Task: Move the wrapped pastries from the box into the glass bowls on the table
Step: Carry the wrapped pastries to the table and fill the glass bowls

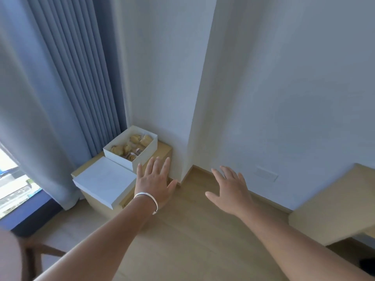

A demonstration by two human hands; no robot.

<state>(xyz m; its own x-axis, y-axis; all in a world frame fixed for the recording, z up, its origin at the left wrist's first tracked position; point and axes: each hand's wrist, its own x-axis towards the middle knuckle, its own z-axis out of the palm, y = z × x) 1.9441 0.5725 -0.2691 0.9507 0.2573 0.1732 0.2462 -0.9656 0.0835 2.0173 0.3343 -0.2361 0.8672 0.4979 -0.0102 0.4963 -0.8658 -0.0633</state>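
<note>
Reaching out over the wooden floor (182, 230), both arms stretch toward the corner. Left hand (155, 182), silver bangle (147, 200) on its wrist, fingers straight and spread, holding nothing, hovers just in front of the white box (144, 157). Right hand (231, 188) is equally flat and empty, fingers fanned, well to the right of the box near the wall's skirting. That box sits open on a low wooden cabinet (164, 151) tucked into the corner, and inside it the wrapped pastries (129, 148) lie in a loose golden heap. Its white lid (103, 180) lies flat just left of the box, on the same cabinet. Blue curtains (67, 88) hang behind and left of the box.
</note>
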